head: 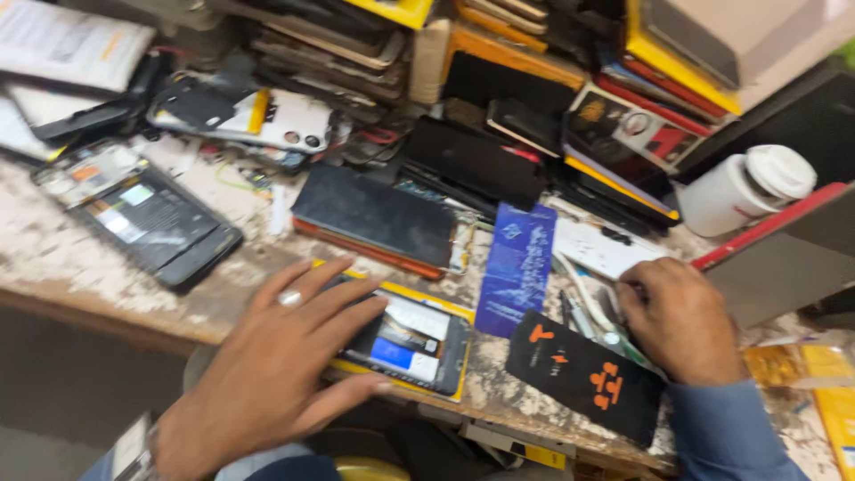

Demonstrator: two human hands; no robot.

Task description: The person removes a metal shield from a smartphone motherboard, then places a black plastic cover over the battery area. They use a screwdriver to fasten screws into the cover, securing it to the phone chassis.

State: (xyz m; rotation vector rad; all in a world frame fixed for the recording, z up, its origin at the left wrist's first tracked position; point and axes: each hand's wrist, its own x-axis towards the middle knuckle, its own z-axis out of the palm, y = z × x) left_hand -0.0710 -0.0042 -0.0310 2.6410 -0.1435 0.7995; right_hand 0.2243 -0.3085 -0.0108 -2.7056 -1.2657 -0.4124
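My left hand (280,365), with a ring on one finger, lies flat with spread fingers on an opened phone (411,340) with a yellow frame, at the near edge of the worn bench. The phone's insides face up. My right hand (679,319) is curled, knuckles up, over a cluster of thin tools and pens (583,307) to the right. Whether it grips one of them is hidden. A black pouch with orange marks (583,374) lies just in front of that hand. A blue card (517,267) rests between my two hands.
Several dismantled phones and cases lie piled along the back. A black phone body (151,223) lies at the left, a dark phone with an orange edge (378,218) in the middle. A white tub (744,191) and a red-edged panel (784,254) stand at the right.
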